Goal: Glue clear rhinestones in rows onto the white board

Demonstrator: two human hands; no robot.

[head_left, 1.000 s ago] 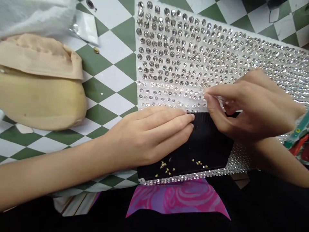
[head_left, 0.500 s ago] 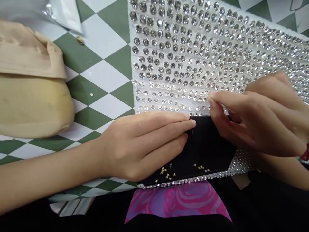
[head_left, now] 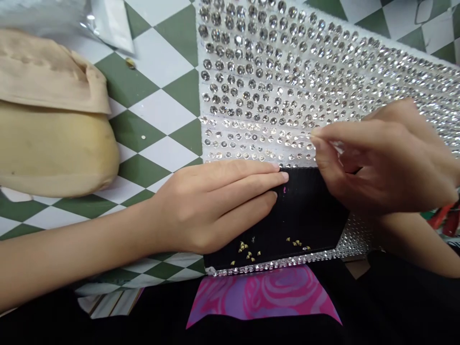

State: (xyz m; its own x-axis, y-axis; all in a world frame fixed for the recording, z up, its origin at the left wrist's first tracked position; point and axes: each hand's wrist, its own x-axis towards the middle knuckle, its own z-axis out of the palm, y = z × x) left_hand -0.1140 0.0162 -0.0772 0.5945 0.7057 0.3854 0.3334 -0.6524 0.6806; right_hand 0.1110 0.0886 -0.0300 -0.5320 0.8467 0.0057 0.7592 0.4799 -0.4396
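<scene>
A white fabric sheet (head_left: 258, 72) set with rows of clear rhinestones lies over the table, and a black board (head_left: 309, 201) rests against its near rows. My left hand (head_left: 215, 206) lies flat on the board, fingers stretched out and together, their tips close to the lowest rhinestone row. Thumb and forefinger of my right hand (head_left: 381, 158) are pinched just above the board's far edge, over the rhinestones. What sits between those fingertips is too small to make out. Several loose gold-backed rhinestones (head_left: 249, 254) are scattered along the board's near side.
On the left stands a beige cushion-like object (head_left: 57, 143) with a folded cloth top. Behind it is a clear plastic bag (head_left: 104, 24). One loose stone (head_left: 130, 63) lies on the green-and-white checked tabletop (head_left: 172, 62). Pink swirled material (head_left: 266, 297) shows below the board.
The view has shifted slightly, so the things on the left appear farther right. My right hand has turned a little, still pinching near the same row. My left hand stays flat.
</scene>
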